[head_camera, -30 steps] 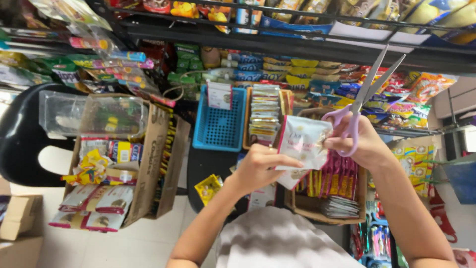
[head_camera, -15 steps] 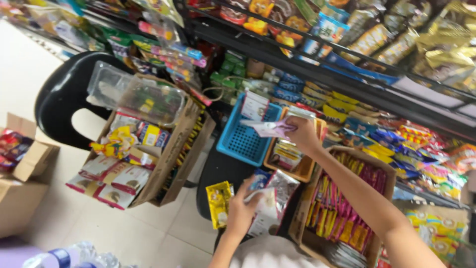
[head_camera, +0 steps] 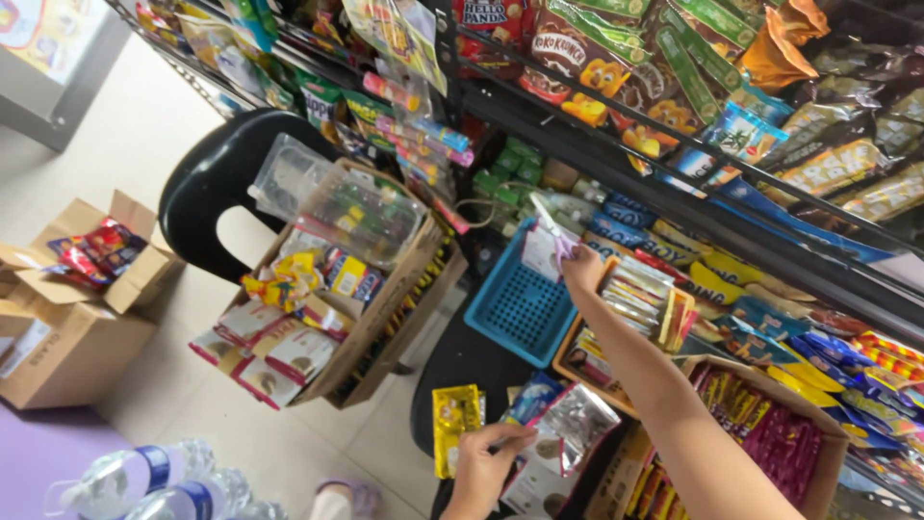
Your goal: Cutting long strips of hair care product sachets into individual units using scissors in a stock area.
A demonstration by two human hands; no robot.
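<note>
The right hand [head_camera: 580, 270] is reaching out over the blue plastic basket [head_camera: 520, 308], at its far right corner, with fingers curled closed around pale-handled scissors [head_camera: 551, 231] whose blades are pointing up toward the shelf rail [head_camera: 616, 144]. A small white packet [head_camera: 539, 255] is sitting at the basket's back edge, just beside that hand; whether the hand is touching it, I cannot tell.

The left hand [head_camera: 484, 467] is staying low near the bottom edge of the view, pinching a clear and silver sachet [head_camera: 568, 429] at its lower left corner between thumb and fingers. Just beside it, a yellow sachet [head_camera: 454, 424] is lying against the dark stand, and a blue sachet [head_camera: 532, 397] is peeking out behind the silver one.

To the right of the basket, a cardboard tray of striped packets [head_camera: 643, 294] is standing, and an open carton of red and yellow sticks [head_camera: 770, 438] is sitting at the near right. To the left, a tilted cardboard box of snack packs [head_camera: 318, 308] is leaning against a black chair [head_camera: 217, 183].
</note>
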